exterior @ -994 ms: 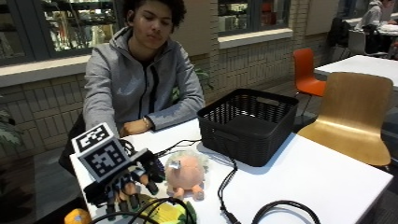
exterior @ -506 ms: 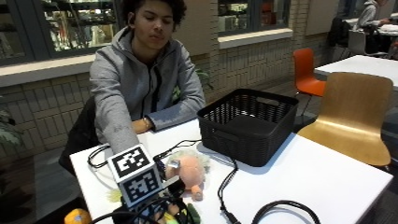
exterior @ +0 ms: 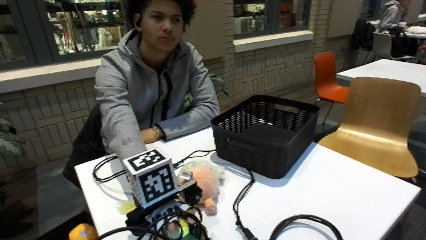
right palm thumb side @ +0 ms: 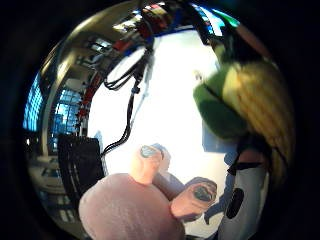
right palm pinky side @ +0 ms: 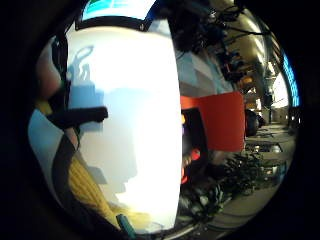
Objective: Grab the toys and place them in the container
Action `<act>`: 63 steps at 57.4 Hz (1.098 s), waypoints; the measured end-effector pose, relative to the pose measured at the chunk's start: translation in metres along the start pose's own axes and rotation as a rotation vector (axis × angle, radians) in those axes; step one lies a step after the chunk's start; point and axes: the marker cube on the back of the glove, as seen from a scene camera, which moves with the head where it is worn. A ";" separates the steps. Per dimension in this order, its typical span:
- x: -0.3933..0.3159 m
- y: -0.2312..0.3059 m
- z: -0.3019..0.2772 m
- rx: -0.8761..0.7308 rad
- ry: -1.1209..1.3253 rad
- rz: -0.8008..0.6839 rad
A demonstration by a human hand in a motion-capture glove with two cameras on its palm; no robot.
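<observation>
A pink plush pig [exterior: 203,182] lies on the white table [exterior: 333,185] in front of the black plastic basket [exterior: 266,135]. My gloved right hand [exterior: 150,217] hangs low over the table's near edge, just beside the pig, above a yellow and green corn-like toy [exterior: 177,229]. In the thumb side palm view, the pig's body and legs [right palm thumb side: 130,210] are close to the palm, with the corn toy [right palm thumb side: 250,95] beside them. In the little finger side view, one gloved finger [right palm pinky side: 80,116] stretches straight over the bare table, next to the yellow toy [right palm pinky side: 82,185]. Nothing is held.
An orange toy [exterior: 83,232] sits at the table's front left corner. Black cables [exterior: 303,225] loop across the front of the table and run past the basket. A wooden chair [exterior: 376,120] stands to the right. The person's bare left forearm [exterior: 150,135] rests behind the toys.
My hand has moved right and sunk lower, from left of the pig to over the yellow and green toy. The pig and basket have stayed put.
</observation>
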 end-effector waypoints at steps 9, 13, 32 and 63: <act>0.008 0.005 -0.016 0.052 -0.041 0.011; 0.012 0.005 -0.034 0.085 -0.069 0.018; -0.123 0.047 -0.173 0.225 -0.268 -0.348; -0.382 0.135 -0.116 -0.026 -0.031 -0.960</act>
